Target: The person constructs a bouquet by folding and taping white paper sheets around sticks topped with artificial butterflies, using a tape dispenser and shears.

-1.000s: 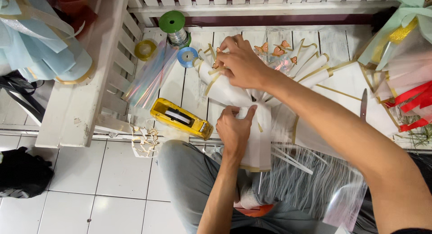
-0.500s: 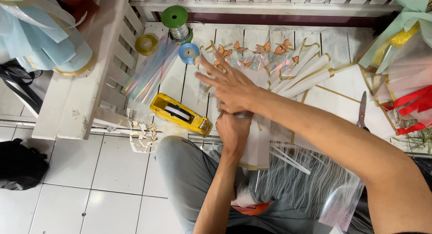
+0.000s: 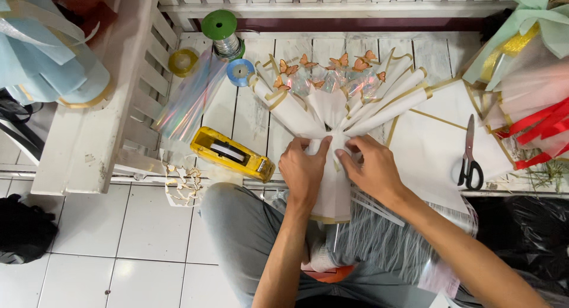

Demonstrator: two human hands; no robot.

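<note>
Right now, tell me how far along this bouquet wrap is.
Done: white paper fans around the bouquet, butterflies on top. In hand: left hand and right hand pinch the wrap's neck. Left: no ribbon shows at the neck; spools, tape dispenser and scissors lie aside.

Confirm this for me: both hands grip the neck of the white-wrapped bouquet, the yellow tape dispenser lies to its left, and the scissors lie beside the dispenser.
Not quite. The scissors lie right of the bouquet, on white paper, far from the yellow tape dispenser. The rest holds: the left hand and right hand both grip the bouquet's neck, as the head view shows.
</note>
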